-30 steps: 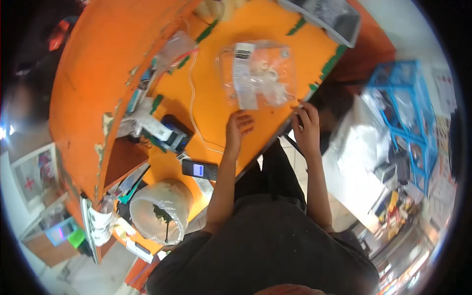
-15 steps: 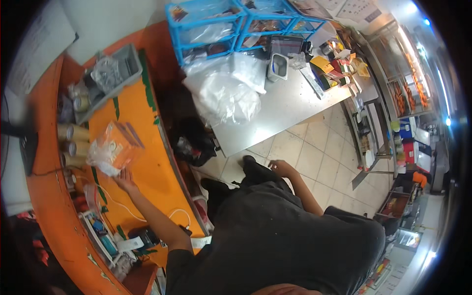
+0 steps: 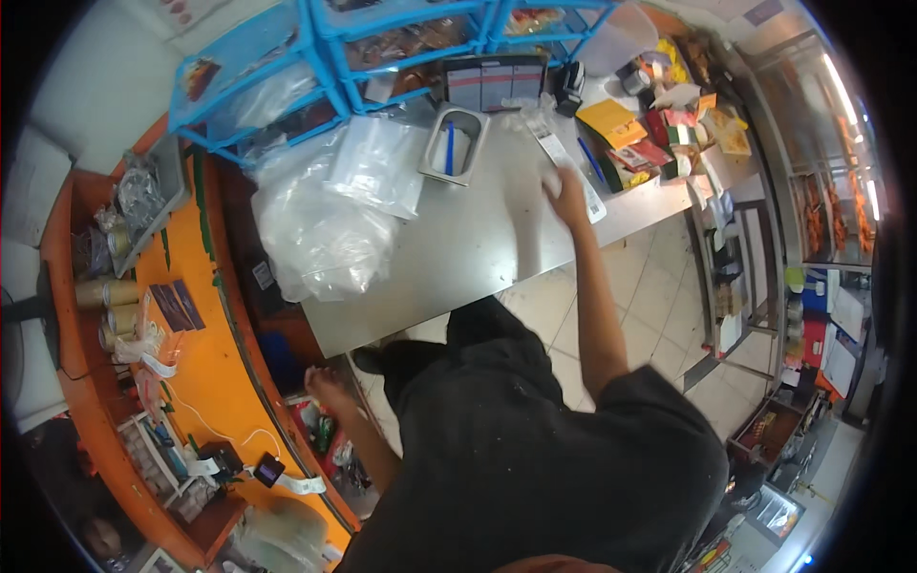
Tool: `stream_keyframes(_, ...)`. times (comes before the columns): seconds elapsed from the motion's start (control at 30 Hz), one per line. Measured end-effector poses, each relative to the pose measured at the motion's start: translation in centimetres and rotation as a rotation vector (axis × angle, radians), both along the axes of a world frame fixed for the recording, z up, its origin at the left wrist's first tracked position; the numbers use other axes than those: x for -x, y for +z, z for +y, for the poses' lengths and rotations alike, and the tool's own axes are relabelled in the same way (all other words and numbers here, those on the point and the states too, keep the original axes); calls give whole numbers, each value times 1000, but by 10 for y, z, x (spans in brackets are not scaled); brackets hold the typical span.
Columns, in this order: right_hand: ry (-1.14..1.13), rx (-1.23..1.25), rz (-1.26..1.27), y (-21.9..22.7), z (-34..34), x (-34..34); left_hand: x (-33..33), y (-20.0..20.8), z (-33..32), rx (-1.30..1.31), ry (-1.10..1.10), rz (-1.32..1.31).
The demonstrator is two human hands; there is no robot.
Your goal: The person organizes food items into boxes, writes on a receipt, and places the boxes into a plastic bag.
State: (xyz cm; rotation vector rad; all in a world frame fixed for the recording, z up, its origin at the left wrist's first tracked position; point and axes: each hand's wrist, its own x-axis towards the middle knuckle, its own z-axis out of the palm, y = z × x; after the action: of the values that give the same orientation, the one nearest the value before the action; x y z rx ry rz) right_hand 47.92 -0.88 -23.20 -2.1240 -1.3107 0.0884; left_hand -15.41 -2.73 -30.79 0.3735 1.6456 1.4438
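Note:
My right hand reaches over the steel table, fingers stretched and apart, right beside a long white strip with printing. I cannot tell whether it touches the strip. My left hand hangs low beside the orange counter, fingers loosely bent and nothing in them. Left of the right hand, a small metal container holds a blue pen. A second blue pen lies near the strip. On the orange counter is a plastic-wrapped orange package beside dark purple-brown packets.
A big heap of clear plastic bags covers the left part of the steel table. Blue drawer racks stand along its back. Several envelopes and packets crowd the right end. Jars line the counter's left side.
My body has turned toward the steel table. My left hand has left the orange package and drawn back from the counter. My right hand has risen from beside my leg to over the table.

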Motion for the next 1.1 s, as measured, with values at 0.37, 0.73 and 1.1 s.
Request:
stream_keyframes(0.37,206,-40,-166,31,223,-148,-96,-49,-56,129,53,-670)
stream_keyframes(0.73,224,-132,27,29,218,-158,-130,-119,-249,369,-7,-308)
stream_keyframes(1.1,272,-73,146,28,224,-165,-129,-140,-224,440,76,-473)
